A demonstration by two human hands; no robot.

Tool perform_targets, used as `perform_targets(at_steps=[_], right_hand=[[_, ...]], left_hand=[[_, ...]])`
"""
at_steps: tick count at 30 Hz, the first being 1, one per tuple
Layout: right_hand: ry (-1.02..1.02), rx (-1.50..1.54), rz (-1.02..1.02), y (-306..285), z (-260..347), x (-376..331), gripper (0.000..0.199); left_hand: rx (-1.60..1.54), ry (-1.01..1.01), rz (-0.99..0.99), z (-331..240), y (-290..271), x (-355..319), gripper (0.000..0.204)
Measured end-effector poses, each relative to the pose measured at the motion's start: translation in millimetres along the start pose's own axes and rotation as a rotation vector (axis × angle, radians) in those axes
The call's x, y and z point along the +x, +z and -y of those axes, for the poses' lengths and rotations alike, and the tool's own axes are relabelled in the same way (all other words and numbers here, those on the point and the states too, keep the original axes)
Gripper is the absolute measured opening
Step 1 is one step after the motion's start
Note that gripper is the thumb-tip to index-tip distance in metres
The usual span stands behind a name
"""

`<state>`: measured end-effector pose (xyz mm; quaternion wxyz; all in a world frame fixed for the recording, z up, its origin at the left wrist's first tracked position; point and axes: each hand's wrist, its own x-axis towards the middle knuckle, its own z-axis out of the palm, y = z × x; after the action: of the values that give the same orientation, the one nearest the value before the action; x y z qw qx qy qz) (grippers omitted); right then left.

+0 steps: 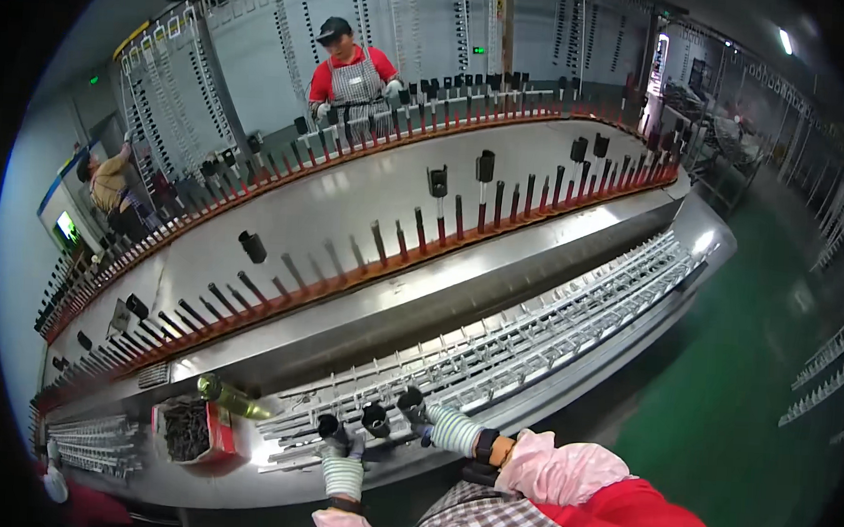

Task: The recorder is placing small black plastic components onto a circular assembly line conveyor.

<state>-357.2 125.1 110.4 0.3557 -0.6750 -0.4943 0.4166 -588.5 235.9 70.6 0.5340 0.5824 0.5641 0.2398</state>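
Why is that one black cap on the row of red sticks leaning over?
One black cap sits tilted on its pin, while the caps farther right stand straight up. It looks only loosely seated. The left hand and right hand are down at the white rack, each touching a black cap.

Single fisheye view from head height, tilted steeply down and forward over the near edge of a long steel conveyor bench (498,267). Closest at the lower edge: own forearms and white wire rack (533,336). Farther up: curved rows of pegs (424,230), then a worker in red (353,79) facing back. Straight lines bowed toward the rim.
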Motion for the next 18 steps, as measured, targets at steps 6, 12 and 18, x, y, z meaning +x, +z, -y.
perform_targets(at_steps=[6,12,18], right_hand=[[-0.196,-0.176,0.006,-116.5,9.8,41.5,0.033],[-0.367,-0.039,-0.753,-288.4,-3.9,176.7,0.048],[-0.196,-0.008,-0.632,-308.9,-17.6,264.4,0.055]], left_hand=[[-0.044,-0.031,-0.033,28.8,23.9,22.2,0.023],[0.201,0.23,-0.259,81.6,15.7,11.9,0.032],[0.418,-0.162,-0.264,-86.4,96.7,-51.1,0.032]])
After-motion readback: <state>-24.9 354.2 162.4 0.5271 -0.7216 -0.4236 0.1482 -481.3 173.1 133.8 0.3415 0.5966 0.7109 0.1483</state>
